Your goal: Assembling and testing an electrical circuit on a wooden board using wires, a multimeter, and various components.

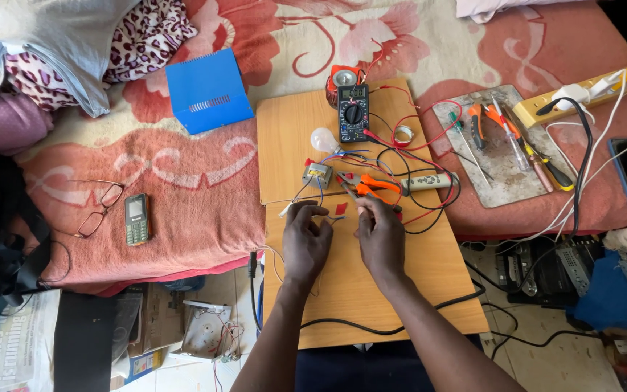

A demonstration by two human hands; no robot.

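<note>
On the wooden board [429,268] across my lap, just below the small transformer [318,174], I am working a thin wire [332,216] between my two hands. My left hand [305,239] has its fingertips pinched shut on one end of that wire, and my right hand [380,236] is curled closed, pinching the other end; a small red piece [341,208] lies between them. Right of the transformer lie orange-handled pliers [370,186], with a white handheld tool [428,181] beyond them. Above the transformer sits a clear light bulb [323,139], and farther up the board a black multimeter [353,112] with red and black leads looping off to the right. A black cable [386,330] crosses the near end of the board. Well right of the transformer, a grey tray [498,163] holds screwdrivers and cutters. Well to its left, on the floral blanket [183,196], lie a blue metal cover [208,91], a small green phone [136,218] and a pair of spectacles [99,209].
</note>
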